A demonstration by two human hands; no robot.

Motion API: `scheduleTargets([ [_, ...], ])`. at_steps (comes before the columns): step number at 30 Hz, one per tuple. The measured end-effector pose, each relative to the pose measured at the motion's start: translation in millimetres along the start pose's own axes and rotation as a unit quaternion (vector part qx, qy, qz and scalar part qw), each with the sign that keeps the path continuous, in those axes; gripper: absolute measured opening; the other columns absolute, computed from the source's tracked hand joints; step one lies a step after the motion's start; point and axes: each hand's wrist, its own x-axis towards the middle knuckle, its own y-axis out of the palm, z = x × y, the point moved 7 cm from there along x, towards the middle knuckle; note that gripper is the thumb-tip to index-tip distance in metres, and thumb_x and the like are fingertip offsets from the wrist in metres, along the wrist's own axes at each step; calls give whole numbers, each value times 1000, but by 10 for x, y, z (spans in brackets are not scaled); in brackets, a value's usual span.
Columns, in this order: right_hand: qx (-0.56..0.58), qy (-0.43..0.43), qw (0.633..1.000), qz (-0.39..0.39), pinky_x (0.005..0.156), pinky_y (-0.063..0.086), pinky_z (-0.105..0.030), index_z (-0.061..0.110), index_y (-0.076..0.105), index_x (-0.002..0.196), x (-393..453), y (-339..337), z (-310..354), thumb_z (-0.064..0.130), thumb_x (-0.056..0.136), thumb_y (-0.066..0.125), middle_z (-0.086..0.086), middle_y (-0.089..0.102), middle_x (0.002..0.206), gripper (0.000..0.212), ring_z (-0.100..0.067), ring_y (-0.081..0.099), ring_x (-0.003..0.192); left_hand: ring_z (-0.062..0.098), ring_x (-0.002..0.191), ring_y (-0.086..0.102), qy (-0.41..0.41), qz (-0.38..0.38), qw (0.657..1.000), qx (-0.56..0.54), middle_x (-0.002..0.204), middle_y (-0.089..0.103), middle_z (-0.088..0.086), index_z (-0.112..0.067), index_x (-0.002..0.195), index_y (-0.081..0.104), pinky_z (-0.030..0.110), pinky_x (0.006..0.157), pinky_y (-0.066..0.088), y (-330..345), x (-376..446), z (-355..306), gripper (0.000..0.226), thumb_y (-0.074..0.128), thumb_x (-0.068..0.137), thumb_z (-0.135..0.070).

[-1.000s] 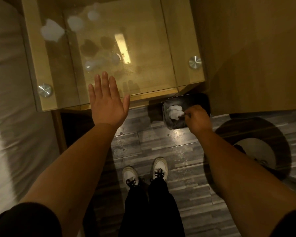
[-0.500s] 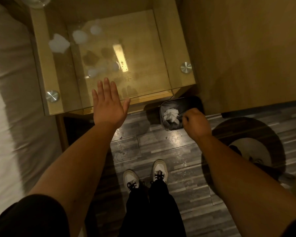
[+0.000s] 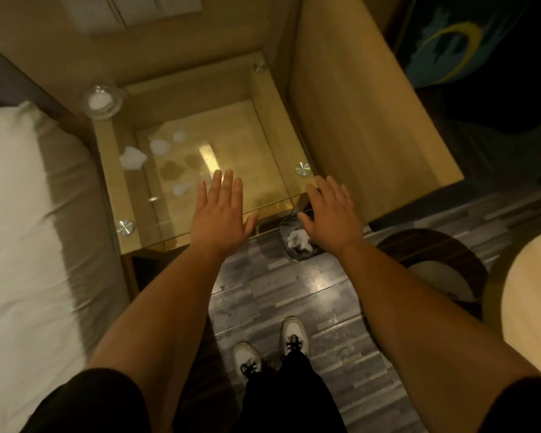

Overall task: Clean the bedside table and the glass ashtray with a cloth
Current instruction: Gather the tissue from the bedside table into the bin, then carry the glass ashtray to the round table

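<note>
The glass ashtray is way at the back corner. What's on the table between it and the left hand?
In the head view, crumpled white tissue bits lie on the glass tabletop between the ashtray and the left hand.

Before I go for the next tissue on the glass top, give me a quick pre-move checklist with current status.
1. Left hand free: ok, fingers straight, holding nothing.
2. Right hand free: ok, open above the bin.
3. Dropped tissue inside the bin: ok.
4. Glass top cleared of tissues: not ok, crumpled tissues lie on its left part.
5. Glass ashtray emptied: not ok, something white sits in it.
6. Cloth at hand: cannot tell, none in view.
</note>
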Motion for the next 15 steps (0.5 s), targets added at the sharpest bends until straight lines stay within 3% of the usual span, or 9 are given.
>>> scheduleTargets([
  [6, -23, -13, 999, 22, 115, 0, -43, 17, 16, 150, -133, -387, 76, 57, 92, 37, -10, 17, 159, 73, -27, 7, 147, 31, 146, -1, -4, -24, 1000, 3, 159, 10, 17, -7, 149, 7, 51, 118, 4, -408, -117, -55, 82, 10, 92, -66],
  [15, -54, -59, 997, 9, 115, -2, -44, 12, 12, 150, 42, -1302, 819, 60, 92, 32, -10, 13, 160, 77, -25, 2, 147, 29, 146, -9, -87, -24, 996, -11, 160, 3, 16, -7, 151, 7, 50, 118, 0, -1277, -672, 575, 85, 12, 91, -67],
])
